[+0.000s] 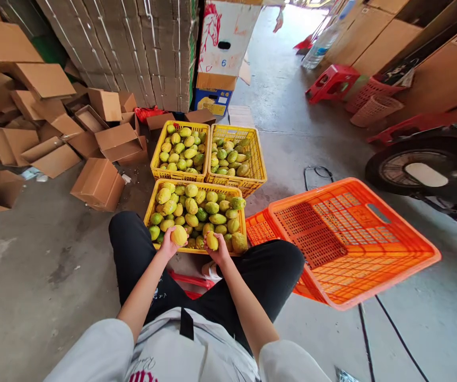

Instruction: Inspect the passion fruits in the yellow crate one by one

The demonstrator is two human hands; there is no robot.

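Note:
My left hand [167,245] is closed around a yellow oval fruit [179,236], with the fruit's upper face showing. In my right hand [221,252] there is a smaller yellow fruit [212,241], greenish at its lower end. Its exact kind I cannot tell. Both hands hover at the near edge of a yellow plastic crate [196,181] between my knees. Piled inside are many yellow and green oval fruits [191,206], some blotched brown. A few rest up against the far right corner of the rim.
Behind stand two more yellow crates [155,154] of the same fruit. Right of my knee an orange crate [391,260] lies tilted. Cardboard boxes [97,183] litter the left floor, below stacked flat cartons [133,53]. A wheel [411,170] and red stool [332,83] are at right.

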